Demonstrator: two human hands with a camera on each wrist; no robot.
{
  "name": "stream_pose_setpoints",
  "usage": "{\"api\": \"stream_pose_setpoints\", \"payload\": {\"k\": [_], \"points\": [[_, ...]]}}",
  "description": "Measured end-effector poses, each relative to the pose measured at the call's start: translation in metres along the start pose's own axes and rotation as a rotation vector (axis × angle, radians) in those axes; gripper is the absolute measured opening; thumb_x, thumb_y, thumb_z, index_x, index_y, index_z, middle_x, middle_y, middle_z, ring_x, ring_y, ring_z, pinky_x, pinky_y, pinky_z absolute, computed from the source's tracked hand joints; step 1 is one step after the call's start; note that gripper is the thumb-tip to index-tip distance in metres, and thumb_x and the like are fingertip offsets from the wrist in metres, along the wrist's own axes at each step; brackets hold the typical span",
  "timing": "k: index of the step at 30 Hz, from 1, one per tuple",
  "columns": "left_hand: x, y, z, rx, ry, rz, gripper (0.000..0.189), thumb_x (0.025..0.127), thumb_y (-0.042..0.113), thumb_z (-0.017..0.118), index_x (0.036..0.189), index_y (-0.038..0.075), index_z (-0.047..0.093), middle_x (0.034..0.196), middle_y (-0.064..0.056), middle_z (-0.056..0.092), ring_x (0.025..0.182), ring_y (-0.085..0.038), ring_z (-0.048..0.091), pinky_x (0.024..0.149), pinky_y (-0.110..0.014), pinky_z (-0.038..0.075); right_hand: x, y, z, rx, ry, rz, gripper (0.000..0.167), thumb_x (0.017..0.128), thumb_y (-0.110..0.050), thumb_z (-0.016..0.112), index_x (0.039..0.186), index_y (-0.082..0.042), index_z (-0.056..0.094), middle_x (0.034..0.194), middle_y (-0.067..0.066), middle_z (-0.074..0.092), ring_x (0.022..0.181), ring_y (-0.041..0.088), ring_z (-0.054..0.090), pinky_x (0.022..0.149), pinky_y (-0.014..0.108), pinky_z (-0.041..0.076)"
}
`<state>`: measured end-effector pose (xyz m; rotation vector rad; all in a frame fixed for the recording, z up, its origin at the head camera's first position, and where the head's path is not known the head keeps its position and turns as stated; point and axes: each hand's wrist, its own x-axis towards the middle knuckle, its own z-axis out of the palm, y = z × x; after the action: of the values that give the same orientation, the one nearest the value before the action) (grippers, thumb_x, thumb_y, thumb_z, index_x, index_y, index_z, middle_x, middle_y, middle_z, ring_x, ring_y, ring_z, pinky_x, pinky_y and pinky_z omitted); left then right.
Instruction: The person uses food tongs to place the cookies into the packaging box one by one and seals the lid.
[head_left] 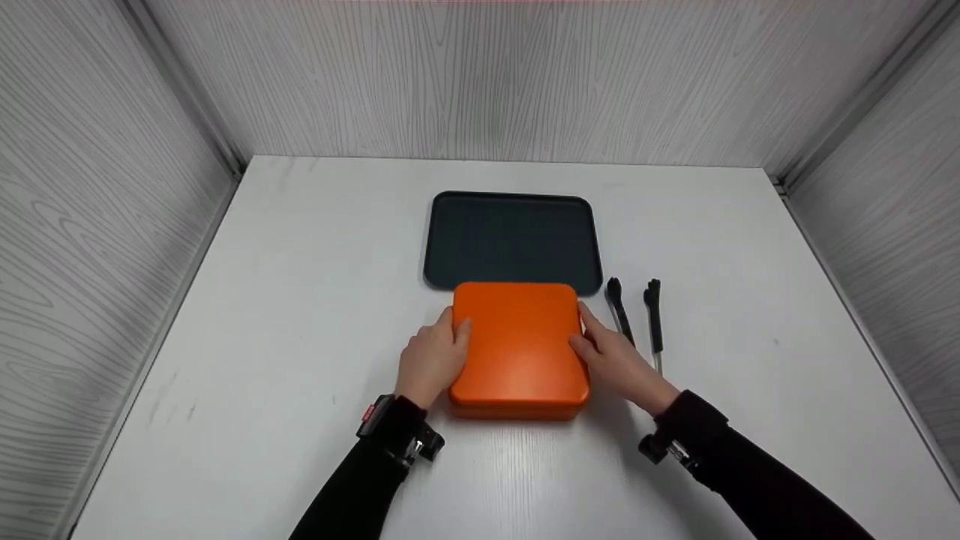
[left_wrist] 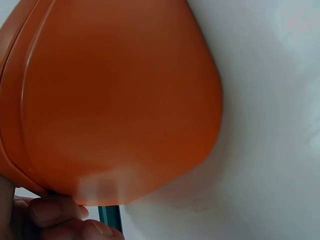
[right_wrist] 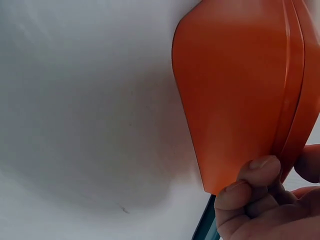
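Note:
An orange lidded box (head_left: 519, 345) with rounded corners lies between the two hands in the head view. At its left side my left hand (head_left: 433, 358) grips it, the thumb over the lid's edge and the fingers down the side. My right hand (head_left: 624, 367) holds the opposite side the same way, thumb on top. The seam of the lid shows in both wrist views, where the left fingers (left_wrist: 55, 215) and right fingers (right_wrist: 260, 172) press near the box's far end. The lid is on, so the inside is hidden.
Beyond the box lies a dark rectangular tray (head_left: 513, 234), its near edge overlapped by the box in the head view. Right of the box are two black-handled utensils (head_left: 619, 306), (head_left: 654, 315), partly behind the right hand. Grey wood-grain walls (head_left: 480, 82) bound the white table (head_left: 315, 247).

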<state>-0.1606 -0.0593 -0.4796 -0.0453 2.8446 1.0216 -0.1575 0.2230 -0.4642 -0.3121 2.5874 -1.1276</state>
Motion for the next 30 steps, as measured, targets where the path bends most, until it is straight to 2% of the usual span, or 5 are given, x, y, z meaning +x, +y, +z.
{"api": "stream_pose_setpoints", "payload": {"k": [4, 13, 24, 27, 30], "points": [[0.000, -0.002, 0.001, -0.027, -0.009, 0.003, 0.055, 0.109, 0.042, 0.042, 0.148, 0.004, 0.049, 0.115, -0.018, 0.069, 0.086, -0.029, 0.064, 0.086, -0.048, 0.056, 0.000, 0.000, 0.000, -0.018, -0.004, 0.004, 0.069, 0.111, -0.033, 0.045, 0.165, -0.010, 0.010, 0.146, 0.021, 0.055, 0.111, 0.025, 0.059, 0.098, 0.041, 0.046], [-0.002, -0.005, 0.004, -0.090, -0.046, 0.007, 0.065, 0.110, 0.043, 0.042, 0.158, 0.002, 0.034, 0.126, -0.022, 0.066, 0.090, -0.029, 0.061, 0.094, -0.044, 0.053, -0.001, 0.004, 0.003, -0.035, -0.012, -0.035, 0.070, 0.111, -0.030, 0.043, 0.164, -0.003, 0.006, 0.167, 0.019, 0.023, 0.151, 0.032, 0.030, 0.122, 0.053, 0.028], [-0.006, -0.006, 0.002, -0.026, -0.027, -0.002, 0.069, 0.109, 0.049, 0.038, 0.160, 0.003, 0.032, 0.132, -0.024, 0.065, 0.095, -0.031, 0.066, 0.094, -0.051, 0.055, -0.002, 0.005, 0.005, -0.049, 0.020, -0.043, 0.067, 0.111, -0.031, 0.043, 0.163, -0.003, 0.011, 0.162, 0.021, 0.035, 0.146, 0.033, 0.040, 0.119, 0.052, 0.034], [-0.009, -0.006, -0.003, 0.025, 0.056, 0.054, 0.068, 0.109, 0.049, 0.040, 0.159, 0.004, 0.034, 0.130, -0.021, 0.066, 0.102, -0.033, 0.066, 0.092, -0.051, 0.056, -0.003, 0.002, 0.005, -0.139, 0.111, -0.059, 0.066, 0.110, -0.034, 0.046, 0.163, -0.003, 0.019, 0.136, 0.021, 0.056, 0.119, 0.033, 0.056, 0.101, 0.046, 0.048], [-0.011, -0.006, -0.007, 0.131, 0.158, 0.196, 0.065, 0.108, 0.046, 0.044, 0.159, 0.006, 0.036, 0.129, -0.015, 0.062, 0.110, -0.031, 0.058, 0.093, -0.044, 0.054, -0.006, -0.003, 0.006, -0.296, 0.213, -0.132, 0.068, 0.108, -0.036, 0.051, 0.162, -0.005, 0.024, 0.125, 0.018, 0.054, 0.111, 0.032, 0.053, 0.095, 0.044, 0.048]]}}
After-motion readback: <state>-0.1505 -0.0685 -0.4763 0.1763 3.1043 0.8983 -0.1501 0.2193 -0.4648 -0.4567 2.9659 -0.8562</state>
